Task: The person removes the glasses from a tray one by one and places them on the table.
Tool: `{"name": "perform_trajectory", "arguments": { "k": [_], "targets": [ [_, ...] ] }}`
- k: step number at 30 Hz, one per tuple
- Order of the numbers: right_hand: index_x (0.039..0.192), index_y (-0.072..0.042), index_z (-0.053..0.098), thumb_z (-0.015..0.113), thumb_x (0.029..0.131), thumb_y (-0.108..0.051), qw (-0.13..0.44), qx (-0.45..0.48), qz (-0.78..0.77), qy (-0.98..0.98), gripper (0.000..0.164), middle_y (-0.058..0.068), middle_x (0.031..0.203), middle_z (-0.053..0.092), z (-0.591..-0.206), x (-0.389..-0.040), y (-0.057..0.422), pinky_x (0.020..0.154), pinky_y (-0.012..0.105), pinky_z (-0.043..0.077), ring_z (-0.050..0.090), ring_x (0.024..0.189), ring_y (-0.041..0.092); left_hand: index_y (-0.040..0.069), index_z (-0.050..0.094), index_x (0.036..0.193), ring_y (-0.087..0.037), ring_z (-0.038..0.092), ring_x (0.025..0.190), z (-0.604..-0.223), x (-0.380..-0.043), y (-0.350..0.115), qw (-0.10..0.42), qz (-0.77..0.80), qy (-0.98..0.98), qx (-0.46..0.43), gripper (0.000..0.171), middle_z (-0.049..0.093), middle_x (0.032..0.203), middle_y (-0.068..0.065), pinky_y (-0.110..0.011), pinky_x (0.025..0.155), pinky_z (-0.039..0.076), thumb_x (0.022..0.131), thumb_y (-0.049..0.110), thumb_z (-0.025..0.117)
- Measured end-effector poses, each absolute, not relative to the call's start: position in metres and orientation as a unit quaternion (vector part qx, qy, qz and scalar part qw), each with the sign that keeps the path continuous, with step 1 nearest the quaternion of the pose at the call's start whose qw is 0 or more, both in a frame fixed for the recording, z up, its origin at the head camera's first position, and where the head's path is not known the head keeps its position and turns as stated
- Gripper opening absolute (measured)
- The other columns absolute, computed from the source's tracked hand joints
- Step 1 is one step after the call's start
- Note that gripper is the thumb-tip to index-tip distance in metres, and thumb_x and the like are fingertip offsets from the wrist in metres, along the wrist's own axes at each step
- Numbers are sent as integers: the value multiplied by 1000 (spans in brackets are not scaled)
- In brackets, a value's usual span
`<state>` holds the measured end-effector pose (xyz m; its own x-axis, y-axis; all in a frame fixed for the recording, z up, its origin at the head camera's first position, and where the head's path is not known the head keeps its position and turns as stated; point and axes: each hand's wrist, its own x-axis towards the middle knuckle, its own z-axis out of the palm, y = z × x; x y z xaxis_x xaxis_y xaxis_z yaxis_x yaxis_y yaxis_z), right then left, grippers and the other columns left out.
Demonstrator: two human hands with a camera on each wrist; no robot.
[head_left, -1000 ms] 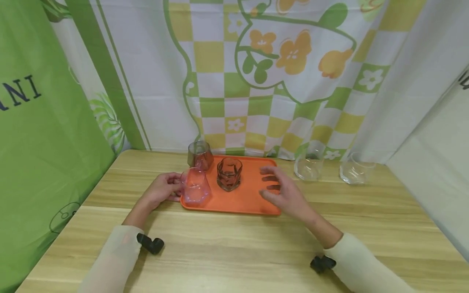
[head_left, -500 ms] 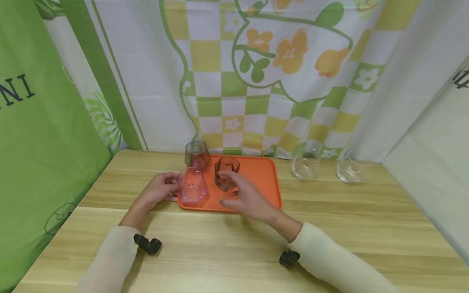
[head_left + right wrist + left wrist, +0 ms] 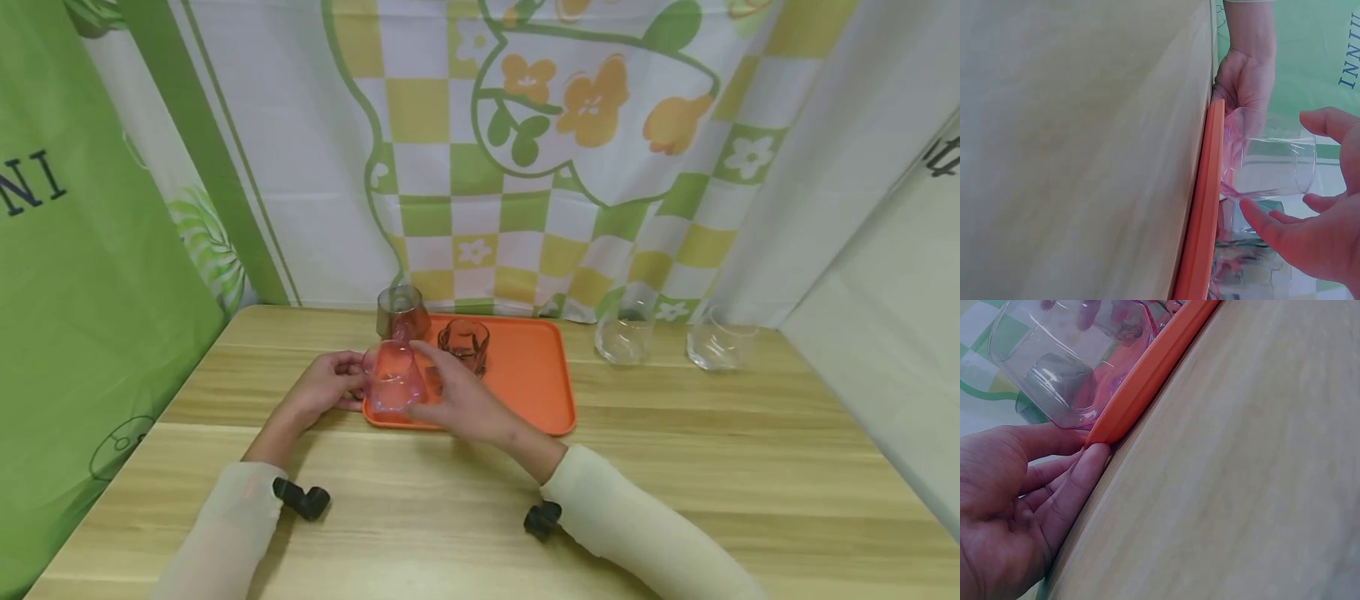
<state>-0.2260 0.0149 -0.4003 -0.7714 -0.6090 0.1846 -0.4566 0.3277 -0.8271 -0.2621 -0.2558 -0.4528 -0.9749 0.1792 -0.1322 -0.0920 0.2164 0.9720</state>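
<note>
A pink-tinted glass stands upright on the left end of an orange tray. At the tray's left edge my left hand pinches the rim between thumb and fingers, clear in the left wrist view, where the tray shows side-on. My right hand is spread beside the pink glass, thumb low and fingers higher. In the right wrist view the fingers of my right hand stand spread around the glass; whether they touch it I cannot tell. Just behind stands a brown faceted glass, partly hidden.
A grey glass stands at the tray's back left corner. Two clear glasses, one nearer the tray and another farther right, stand near the back of the wooden table. A patterned curtain hangs behind.
My right hand has moved left across the tray, past the brown glass to the pink one. The left hand stays at the tray's edge. The glasses keep their places.
</note>
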Motion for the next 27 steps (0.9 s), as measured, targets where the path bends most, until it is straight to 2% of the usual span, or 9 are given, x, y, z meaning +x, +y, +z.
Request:
{"name": "perform_trajectory", "arguments": {
  "k": [6, 13, 22, 27],
  "targets": [
    [160, -8, 29, 80, 89, -21, 59, -331, -460, 822, 89, 14, 156, 41, -402, -232, 1, 105, 44, 49, 49, 134, 27, -16, 49, 135, -16, 63, 76, -452, -262, -256, 108, 624, 773, 33, 37, 59, 96, -13, -32, 64, 64, 101, -3, 54],
    [159, -5, 29, 85, 87, -27, 57, -326, -467, 820, 94, 18, 147, 50, -408, -242, -13, 103, 41, 50, 55, 128, 30, -17, 49, 135, -15, 62, 75, -453, -261, -257, 109, 627, 771, 36, 36, 59, 95, -12, -31, 63, 64, 102, -4, 53],
    [160, 2, 22, 87, 84, -21, 82, -332, -502, 795, 102, 21, 143, 53, -410, -250, -23, 106, 39, 49, 55, 129, 34, -17, 45, 139, -16, 62, 77, -453, -261, -258, 111, 629, 769, 36, 40, 57, 99, -14, -31, 65, 64, 102, -5, 52],
    [155, 1, 30, 88, 83, -20, 85, -325, -510, 792, 95, 21, 137, 57, -413, -253, -25, 98, 34, 53, 60, 121, 31, -17, 46, 139, -16, 62, 78, -453, -261, -258, 109, 628, 770, 36, 39, 56, 101, -15, -31, 65, 64, 102, -4, 52]
  ]
}}
